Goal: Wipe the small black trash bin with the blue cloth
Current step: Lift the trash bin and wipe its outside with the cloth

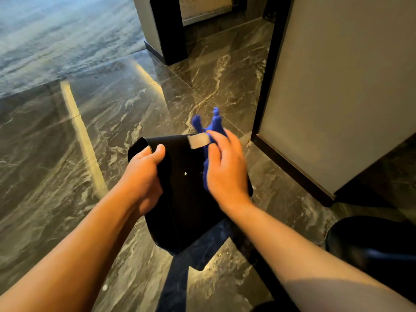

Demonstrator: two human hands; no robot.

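The small black trash bin (184,194) is held up above the floor, tilted on its side with its open mouth toward the left. My left hand (141,181) grips the bin's rim, thumb on the outside. My right hand (225,172) presses the blue cloth (213,127) against the bin's upper right side; the cloth sticks out beyond my fingers. A pale label (199,140) shows on the bin near my fingertips. Most of the cloth is hidden under my palm.
Glossy dark marble floor (112,122) lies all around. A pale wall panel with a dark baseboard (290,167) stands close on the right. A round black object (371,242) sits at the lower right. Carpet (56,37) begins at the far left, and a dark door frame (168,30) stands ahead.
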